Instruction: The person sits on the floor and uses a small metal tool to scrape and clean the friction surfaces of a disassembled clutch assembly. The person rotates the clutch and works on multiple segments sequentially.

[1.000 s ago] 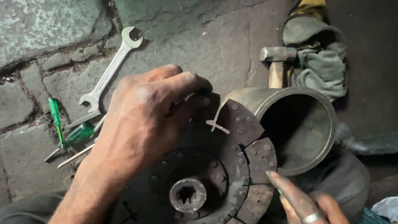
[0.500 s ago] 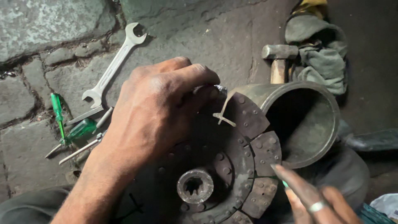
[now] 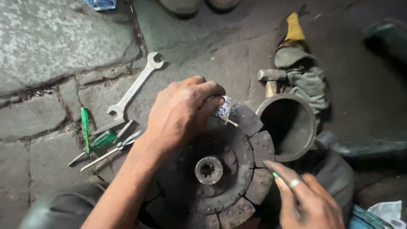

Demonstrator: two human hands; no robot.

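Note:
A dark, worn clutch disc (image 3: 231,169) with a splined hub (image 3: 208,170) lies low in the middle of the view. My left hand (image 3: 182,112) rests on its upper edge. Its fingertips are pinched on a small silvery scrap (image 3: 223,106) beside a facing segment (image 3: 246,118). My right hand (image 3: 305,199), with a ring on one finger, comes in from the lower right. Its fingers are held together by the disc's right rim, with a thin green-tipped object (image 3: 274,174) showing at their tip.
On the stone floor lie an open-ended wrench (image 3: 135,87) and green-handled screwdrivers (image 3: 95,138) to the left. An open metal cylinder (image 3: 290,125), a hammer (image 3: 271,78) and rags (image 3: 305,72) are to the right. Shoes (image 3: 199,4) show at the top edge.
My left hand has slid up from covering the disc to its upper edge, uncovering the hub. My right hand has come further into view along the right rim.

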